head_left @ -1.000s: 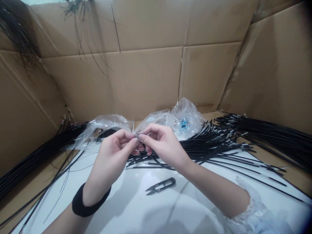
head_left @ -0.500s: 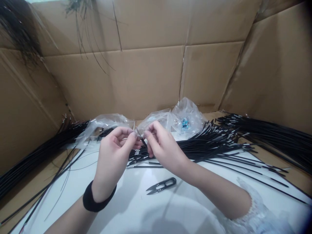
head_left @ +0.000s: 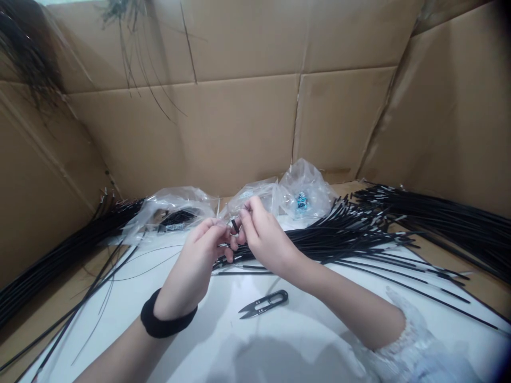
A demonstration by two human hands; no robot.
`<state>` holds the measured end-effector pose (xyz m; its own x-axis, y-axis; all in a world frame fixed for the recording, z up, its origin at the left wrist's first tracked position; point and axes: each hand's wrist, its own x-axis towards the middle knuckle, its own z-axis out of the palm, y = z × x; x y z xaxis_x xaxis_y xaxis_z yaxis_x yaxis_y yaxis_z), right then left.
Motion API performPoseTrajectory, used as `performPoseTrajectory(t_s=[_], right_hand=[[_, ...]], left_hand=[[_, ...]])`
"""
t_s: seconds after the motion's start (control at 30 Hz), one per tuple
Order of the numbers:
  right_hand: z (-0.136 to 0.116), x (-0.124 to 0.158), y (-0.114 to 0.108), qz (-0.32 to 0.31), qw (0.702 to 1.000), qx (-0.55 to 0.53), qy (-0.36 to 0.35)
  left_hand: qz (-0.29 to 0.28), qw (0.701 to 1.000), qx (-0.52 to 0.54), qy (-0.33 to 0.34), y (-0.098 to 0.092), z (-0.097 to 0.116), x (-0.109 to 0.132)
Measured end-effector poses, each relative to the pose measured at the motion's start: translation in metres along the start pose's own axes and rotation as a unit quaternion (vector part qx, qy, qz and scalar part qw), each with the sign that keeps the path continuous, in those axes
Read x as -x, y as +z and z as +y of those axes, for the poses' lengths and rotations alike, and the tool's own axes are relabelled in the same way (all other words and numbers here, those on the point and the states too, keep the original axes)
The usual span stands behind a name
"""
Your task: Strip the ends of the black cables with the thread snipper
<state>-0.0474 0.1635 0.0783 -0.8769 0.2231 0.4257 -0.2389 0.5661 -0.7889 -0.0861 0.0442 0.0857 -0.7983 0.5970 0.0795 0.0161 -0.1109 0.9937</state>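
Above the white tabletop, my left hand and my right hand meet with fingertips pinched. Between them is the short dark end of a black cable, with thin strands at its tip that are too fine to make out clearly. My left fingers close on the tip from the left, and my right fingers close on it from the other side. The rest of this cable is hidden by my hands. Thread snips with black handles lie below my hands, blades pointing left.
Black cables are heaped behind and right of my hands, with further bundles at the far left and far right. Clear plastic bags stand along the cardboard wall, one with small blue pieces. Dark strands hang upper left.
My left hand has shifted right and slightly down, closer to my right hand. The dark cable end between the fingers has turned more upright. The snips stay put.
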Motion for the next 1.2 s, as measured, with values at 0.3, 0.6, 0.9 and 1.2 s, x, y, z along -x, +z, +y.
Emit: performPoseTrajectory(t_s=[0.3, 0.6, 0.9, 1.2], right_hand=[[0.0, 0.0, -0.005, -0.014, 0.999, -0.024, -0.017], [0.001, -0.008, -0.021, -0.128, 0.988, -0.082, -0.027], [0.009, -0.009, -0.003, -0.15, 0.951, -0.264, 0.064], [0.001, -0.01, -0.005, -0.029, 0.941, -0.323, 0.097]], left_hand=[[0.042, 0.975, -0.171, 0.139, -0.008, -0.001, -0.006], [0.045, 0.949, -0.269, 0.158, -0.01, 0.005, -0.003], [0.135, 0.857, -0.43, 0.25, -0.013, 0.0, -0.004], [0.018, 0.932, -0.308, 0.189, -0.016, 0.002, -0.008]])
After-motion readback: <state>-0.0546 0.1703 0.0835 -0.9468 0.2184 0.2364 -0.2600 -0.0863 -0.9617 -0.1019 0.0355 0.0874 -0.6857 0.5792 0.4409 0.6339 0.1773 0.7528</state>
